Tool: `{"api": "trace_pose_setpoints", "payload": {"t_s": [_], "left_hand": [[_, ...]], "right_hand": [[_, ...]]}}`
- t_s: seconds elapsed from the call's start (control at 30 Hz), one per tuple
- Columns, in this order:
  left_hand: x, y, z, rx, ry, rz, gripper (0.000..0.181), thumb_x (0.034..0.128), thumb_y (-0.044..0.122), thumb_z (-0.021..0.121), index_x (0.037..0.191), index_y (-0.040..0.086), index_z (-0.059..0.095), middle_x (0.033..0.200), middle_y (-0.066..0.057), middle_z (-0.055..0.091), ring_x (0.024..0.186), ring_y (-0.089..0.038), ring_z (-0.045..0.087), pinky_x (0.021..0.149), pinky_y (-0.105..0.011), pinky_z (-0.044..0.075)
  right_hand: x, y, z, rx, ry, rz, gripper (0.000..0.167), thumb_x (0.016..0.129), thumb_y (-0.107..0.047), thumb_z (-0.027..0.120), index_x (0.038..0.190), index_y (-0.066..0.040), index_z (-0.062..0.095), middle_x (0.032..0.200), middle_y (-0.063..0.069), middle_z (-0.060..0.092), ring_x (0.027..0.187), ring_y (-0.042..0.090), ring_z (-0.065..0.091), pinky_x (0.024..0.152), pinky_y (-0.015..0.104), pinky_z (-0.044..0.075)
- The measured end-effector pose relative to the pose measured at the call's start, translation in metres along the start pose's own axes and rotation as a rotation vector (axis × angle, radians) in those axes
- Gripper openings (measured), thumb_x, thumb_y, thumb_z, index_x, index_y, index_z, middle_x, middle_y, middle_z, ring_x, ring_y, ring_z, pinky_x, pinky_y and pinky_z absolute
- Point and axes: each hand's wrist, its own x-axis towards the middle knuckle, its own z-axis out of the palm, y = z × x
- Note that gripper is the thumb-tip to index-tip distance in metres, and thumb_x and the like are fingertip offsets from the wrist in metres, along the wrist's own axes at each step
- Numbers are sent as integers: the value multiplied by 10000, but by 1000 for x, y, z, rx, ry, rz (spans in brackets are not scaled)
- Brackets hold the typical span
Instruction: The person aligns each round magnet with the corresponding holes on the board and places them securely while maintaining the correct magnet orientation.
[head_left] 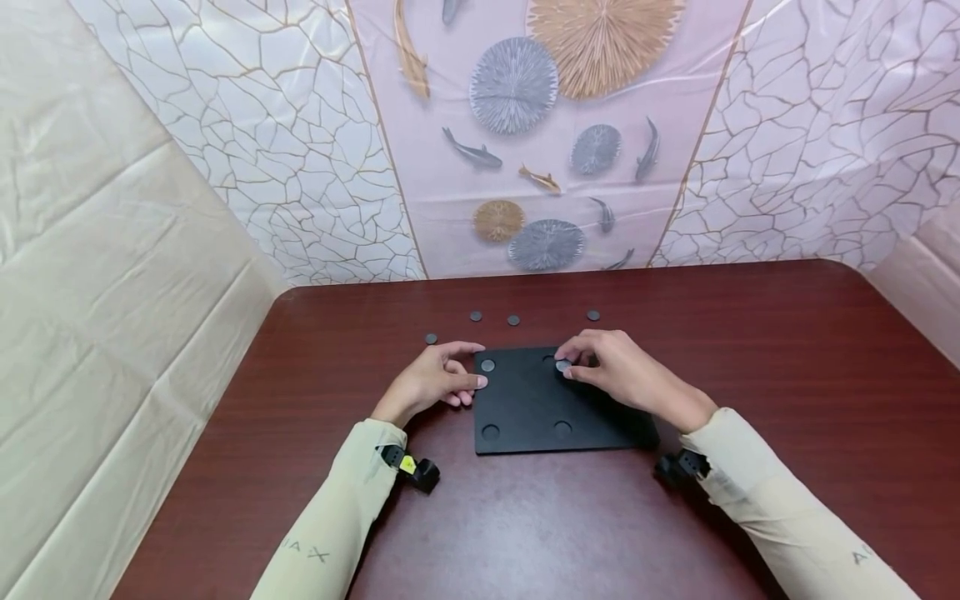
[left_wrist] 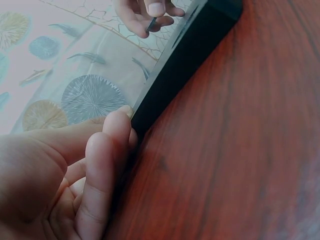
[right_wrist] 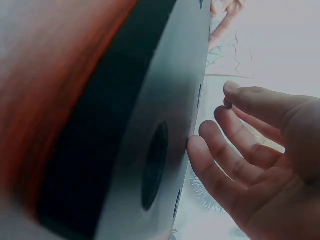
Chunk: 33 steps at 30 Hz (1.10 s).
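A flat black board [head_left: 517, 408] with round recesses lies on the table. My left hand [head_left: 427, 382] touches its left edge with the thumb and index finger, the other fingers loosely bent. One small grey disc [head_left: 487, 365] sits in the far left recess. Between thumb and index finger, my right hand [head_left: 618, 371] pinches another grey disc [head_left: 562, 365], just over a far recess. In the right wrist view this pinched disc [right_wrist: 228, 104] shows edge-on, a little apart from the board. The right hand and forearm hide the board's far right part.
Several loose grey discs lie beyond the board, among them one disc [head_left: 593, 315] at the right and one disc [head_left: 431, 338] near the left hand. Two near recesses are visible in the board. A patterned cloth [head_left: 300, 167] hangs behind the dark red table [head_left: 225, 500].
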Motion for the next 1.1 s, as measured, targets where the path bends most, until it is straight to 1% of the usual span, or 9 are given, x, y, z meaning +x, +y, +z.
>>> {"api": "trace_pose_setpoints", "payload": {"t_s": [0.23,0.4,0.6,0.83,1.1], "left_hand": [[1,1,1,8,3,1,590,952,98,798,1497,143,577,774,-89,700,604,-138,684,585,-248,590],[2,1,2,11,1,8,590,952,106,800,1497,148,577,783,-89,702,608,-137,685,587,-248,591],[0,1,0,12,4,0,589,953,106,800,1497,140,575,780,-90,702,605,-138,684,590,-248,593],[2,-2,0,15,4,12,588,955,106,797,1498,140,573,771,-87,698,603,-139,688,588,-250,594],[2,-1,0,7,5,-3,591,954,107,799,1500,140,574,772,-89,705,605,-144,691,582,-256,593]], "right_hand": [[8,5,-3,-11,-42,45,177,977,-84,761,1146,-31,774,1000,45,741,890,175,689,790,375,582],[11,6,-4,-14,-45,38,177,974,-82,765,1142,-24,771,999,57,747,892,189,696,795,390,586],[17,5,-2,-21,-52,16,186,971,-65,763,1151,-18,769,1024,69,742,910,196,695,787,380,587],[21,3,-2,-44,-62,20,181,965,-62,770,1140,-18,767,1024,74,749,910,197,696,803,397,596],[22,3,4,-65,-56,42,178,969,-68,768,1142,-30,777,1037,84,726,925,213,685,797,398,588]]}}
